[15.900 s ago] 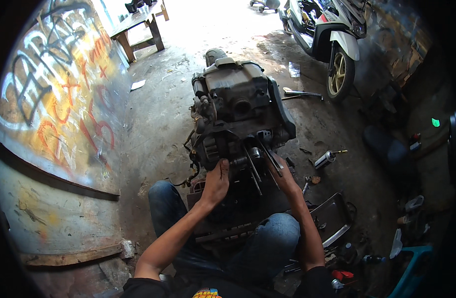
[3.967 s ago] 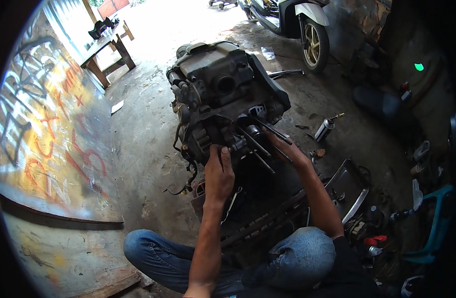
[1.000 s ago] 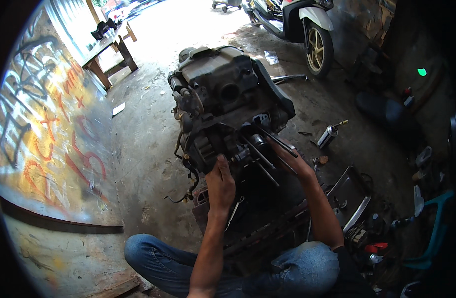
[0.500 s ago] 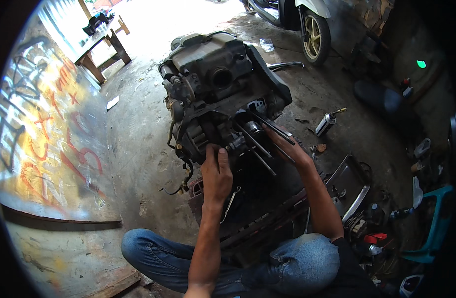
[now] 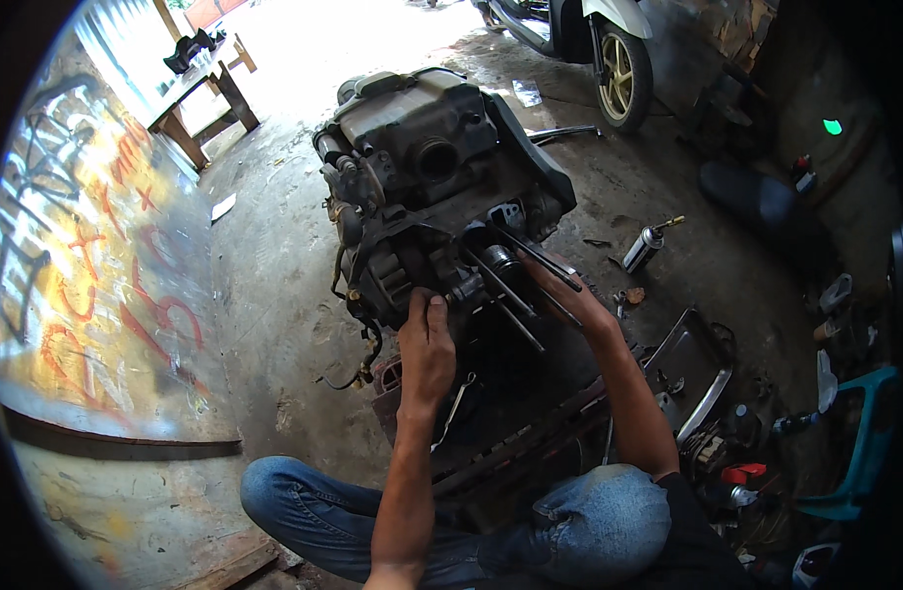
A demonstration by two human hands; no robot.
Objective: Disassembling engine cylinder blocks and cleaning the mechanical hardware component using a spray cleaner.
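A dark, grimy motor scooter engine (image 5: 402,226) stands on the floor in front of me. Out of its open front sticks a round metal piston (image 5: 503,260), with several long studs (image 5: 515,320) around it. My left hand (image 5: 428,344) is closed at the engine's lower front, fingers curled against the casing; their tips, and whatever they grip, are hidden. Beside the piston, on its right, my right hand (image 5: 566,288) is open with fingers stretched out behind the studs. Whether its fingertips touch the piston is hidden.
A spray can (image 5: 644,248) stands on the floor to the right. Nearer lie a metal tray (image 5: 689,369) and assorted parts beside a teal plastic chair (image 5: 857,452). A painted wall (image 5: 107,285) rises at left; a scooter wheel (image 5: 624,77) and wooden bench (image 5: 191,103) are farther off.
Almost nothing differs. The engine's top has tipped very slightly toward me, and my left hand has shifted a touch to the left and down. My right hand keeps its place beside the piston.
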